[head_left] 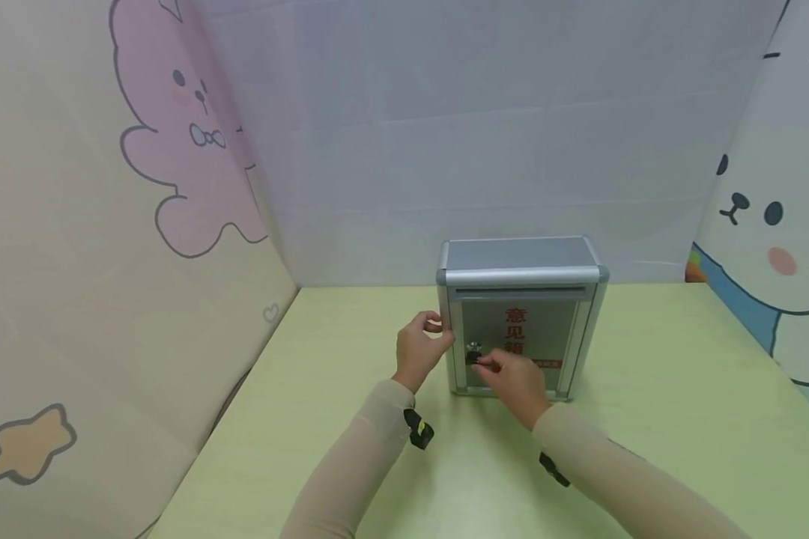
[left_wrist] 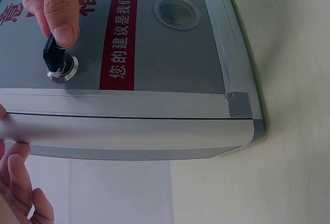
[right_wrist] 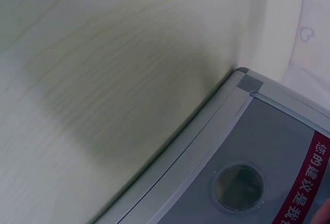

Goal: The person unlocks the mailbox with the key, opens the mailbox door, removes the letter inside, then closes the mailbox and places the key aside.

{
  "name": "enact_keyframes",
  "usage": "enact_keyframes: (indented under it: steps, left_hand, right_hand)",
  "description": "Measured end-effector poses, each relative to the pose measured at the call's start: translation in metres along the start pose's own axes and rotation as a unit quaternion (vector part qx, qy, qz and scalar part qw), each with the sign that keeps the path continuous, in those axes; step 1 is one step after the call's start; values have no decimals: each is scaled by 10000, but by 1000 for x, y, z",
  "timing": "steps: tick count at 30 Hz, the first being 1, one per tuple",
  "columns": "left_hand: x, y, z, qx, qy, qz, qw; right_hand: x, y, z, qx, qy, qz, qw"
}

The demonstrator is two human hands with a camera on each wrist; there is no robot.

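Note:
A grey metal suggestion box (head_left: 553, 326) with red lettering and a slot near its top stands upright on the table. My right hand (head_left: 517, 380) pinches a black-headed key (left_wrist: 53, 53) between thumb and finger. The key sits at the round silver lock (left_wrist: 66, 72), near the left edge of the box's front panel. With my left hand (head_left: 419, 350) I hold the box's left side, thumb at the front edge and fingers bent along the side. In the right wrist view only a fingertip (right_wrist: 322, 214) shows at the right border.
The light wood-patterned table (head_left: 337, 344) stretches around the box. Behind it hangs a pale cloth wall (head_left: 485, 150). Cartoon-printed cloth (head_left: 189, 150) lines the left side, with more printed cloth (head_left: 775, 224) at the right. A round window (left_wrist: 177, 12) lies low on the box's front.

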State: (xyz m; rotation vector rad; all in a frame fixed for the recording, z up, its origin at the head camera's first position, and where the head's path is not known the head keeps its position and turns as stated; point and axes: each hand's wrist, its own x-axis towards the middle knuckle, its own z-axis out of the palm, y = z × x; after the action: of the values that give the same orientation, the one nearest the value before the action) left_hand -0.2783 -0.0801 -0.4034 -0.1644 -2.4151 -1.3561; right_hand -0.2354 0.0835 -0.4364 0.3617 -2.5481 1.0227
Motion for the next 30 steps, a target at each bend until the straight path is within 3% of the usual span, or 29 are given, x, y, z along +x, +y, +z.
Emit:
enact_keyframes:
  steps: [9, 17, 30]
  left_hand:
    - [2, 0, 0, 6, 15, -48, 10000]
    - [1, 0, 0, -3, 18, -82, 10000]
    - [-1, 0, -1, -10, -43, -51, 10000]
  right_hand:
    - [0, -1, 3, -378, 360, -260, 9983]
    - [-4, -3, 8, -354, 422, -101, 9984]
    - [-4, -11, 12, 323, 141, 1062, 9937]
